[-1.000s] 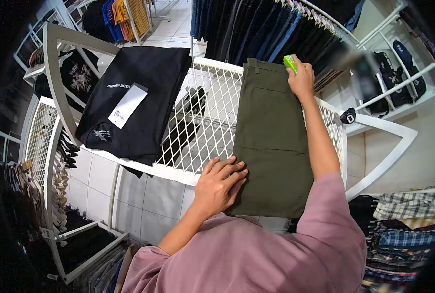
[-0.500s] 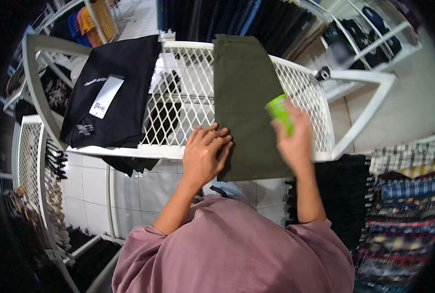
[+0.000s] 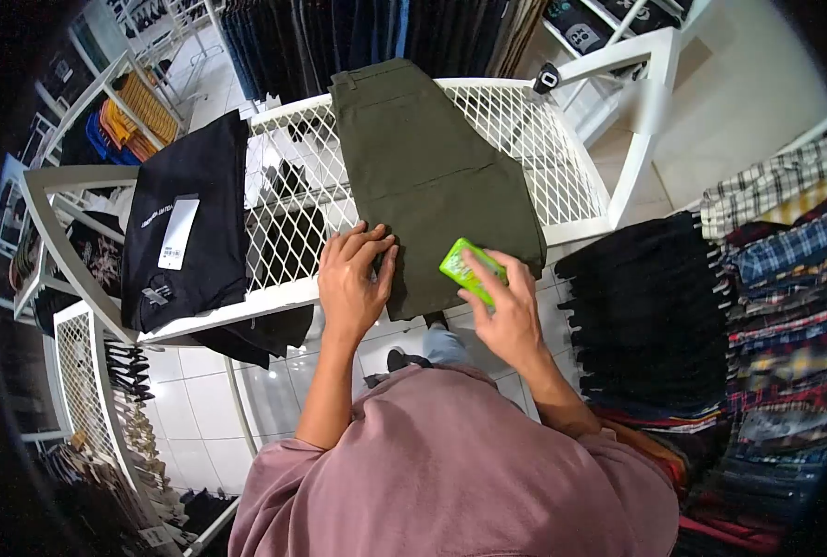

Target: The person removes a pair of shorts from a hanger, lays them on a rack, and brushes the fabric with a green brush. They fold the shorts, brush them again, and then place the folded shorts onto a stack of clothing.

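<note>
On the olive trousers (image 3: 432,176), at their near edge, I press my left hand (image 3: 353,278) flat, fingers spread; my right hand (image 3: 504,311) grips a green block (image 3: 469,269) there

Even, bright indoor light falls from above, casting only soft shadows under the white mesh rack (image 3: 525,148). Fisheye distortion bends straight lines, and a black vignette rings the corners. Edges are soft, and the stacked shirts (image 3: 775,269) at right look slightly blurred.
</note>
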Available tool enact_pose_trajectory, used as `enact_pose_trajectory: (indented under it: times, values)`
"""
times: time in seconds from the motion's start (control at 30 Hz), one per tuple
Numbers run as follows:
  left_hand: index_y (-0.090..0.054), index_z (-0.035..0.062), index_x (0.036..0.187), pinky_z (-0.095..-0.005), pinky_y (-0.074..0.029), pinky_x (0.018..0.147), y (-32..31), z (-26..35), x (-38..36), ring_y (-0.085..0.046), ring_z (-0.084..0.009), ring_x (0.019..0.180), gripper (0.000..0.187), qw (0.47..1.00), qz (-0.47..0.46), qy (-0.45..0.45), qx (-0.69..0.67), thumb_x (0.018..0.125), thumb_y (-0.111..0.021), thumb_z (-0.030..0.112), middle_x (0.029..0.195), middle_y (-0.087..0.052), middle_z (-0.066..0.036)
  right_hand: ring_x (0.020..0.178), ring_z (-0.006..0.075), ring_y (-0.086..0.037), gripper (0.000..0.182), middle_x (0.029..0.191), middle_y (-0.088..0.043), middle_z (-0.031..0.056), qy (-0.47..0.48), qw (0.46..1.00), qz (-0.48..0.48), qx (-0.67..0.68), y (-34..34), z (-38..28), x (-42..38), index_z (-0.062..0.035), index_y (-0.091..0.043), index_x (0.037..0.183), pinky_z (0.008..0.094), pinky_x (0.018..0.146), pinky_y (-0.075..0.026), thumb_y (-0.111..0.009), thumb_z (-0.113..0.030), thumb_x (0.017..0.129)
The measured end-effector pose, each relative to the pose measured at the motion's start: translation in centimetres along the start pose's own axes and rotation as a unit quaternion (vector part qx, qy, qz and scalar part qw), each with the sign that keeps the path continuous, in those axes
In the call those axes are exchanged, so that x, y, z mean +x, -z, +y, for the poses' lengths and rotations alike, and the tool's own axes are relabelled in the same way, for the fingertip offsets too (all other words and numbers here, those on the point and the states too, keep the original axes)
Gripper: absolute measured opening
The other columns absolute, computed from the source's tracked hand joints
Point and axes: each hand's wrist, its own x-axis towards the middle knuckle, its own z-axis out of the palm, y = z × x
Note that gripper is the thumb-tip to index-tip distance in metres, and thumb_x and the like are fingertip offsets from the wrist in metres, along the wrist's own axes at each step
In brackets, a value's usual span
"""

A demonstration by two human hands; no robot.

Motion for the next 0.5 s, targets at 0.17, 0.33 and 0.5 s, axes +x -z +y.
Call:
enact_pose_trajectory:
  times: [0.17,0.33,0.5]
  values:
    - [-0.077,0.0051,0.098,-0.0423,-0.048,0.1,0.0,-0.1,-0.2,-0.066,-0.0298,0.116,0.013,1.0,0.011,0.002,-0.004,0.086,-0.077,0.01,0.11,-0.075,-0.008,0.115,0.0358,-0.054,0.059,0.122,-0.056,0.0175,-0.222,0.943,0.179,-0.172,3.1,8.1,0.0,-0.0105,-0.055,0.144,0.0481,0.101,-0.041,-0.074,-0.014,0.088]
    - [-0.077,0.0069,0.099,-0.0459,-0.044,0.106,-0.1,-0.3,-0.3,-0.065,-0.0297,0.118,0.015,1.0,-0.001,0.017,-0.015,0.086,-0.076,0.014,0.114,-0.074,-0.006,0.115,0.0369,-0.055,0.062,0.123,-0.056,0.0192,-0.06,0.994,0.084,0.024,2.1,1.2,1.8,-0.0126,-0.055,0.145,0.0483,0.1,-0.044,-0.076,-0.019,0.088]
    - [-0.078,0.0064,0.096,-0.044,-0.044,0.103,-0.3,-0.7,-0.4,-0.064,-0.0298,0.117,0.014,0.999,0.006,0.012,-0.029,0.085,-0.077,0.015,0.112,-0.075,-0.007,0.113,0.0395,-0.054,0.059,0.123,-0.055,0.0219,-0.148,0.975,0.063,-0.153,0.6,6.9,3.8,-0.0112,-0.055,0.144,0.0507,0.099,-0.042,-0.073,-0.013,0.089]
